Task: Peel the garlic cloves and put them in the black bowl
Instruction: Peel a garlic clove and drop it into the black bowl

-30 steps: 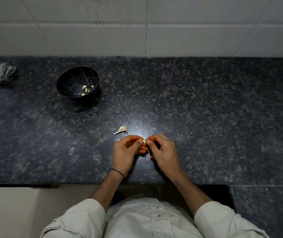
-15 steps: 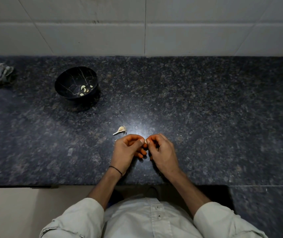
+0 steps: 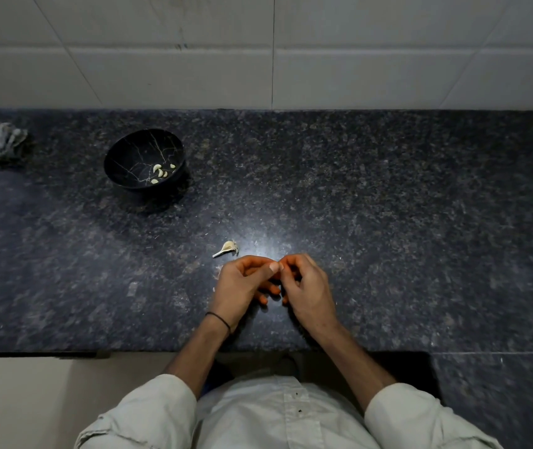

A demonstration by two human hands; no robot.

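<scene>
Barely anything's moved: my left hand (image 3: 242,286) and right hand (image 3: 307,286) still pinch the clove, tucked between the fingertips (image 3: 271,266). The black bowl (image 3: 129,153) sits at 10 o'clock, left hand's nearer.

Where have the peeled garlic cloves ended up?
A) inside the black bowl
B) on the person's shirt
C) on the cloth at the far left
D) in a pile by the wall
A: several pale cloves lie at the bottom of the black bowl.

Kitchen: granite counter (image 3: 388,205), tiled wall (image 3: 388,59).
</scene>
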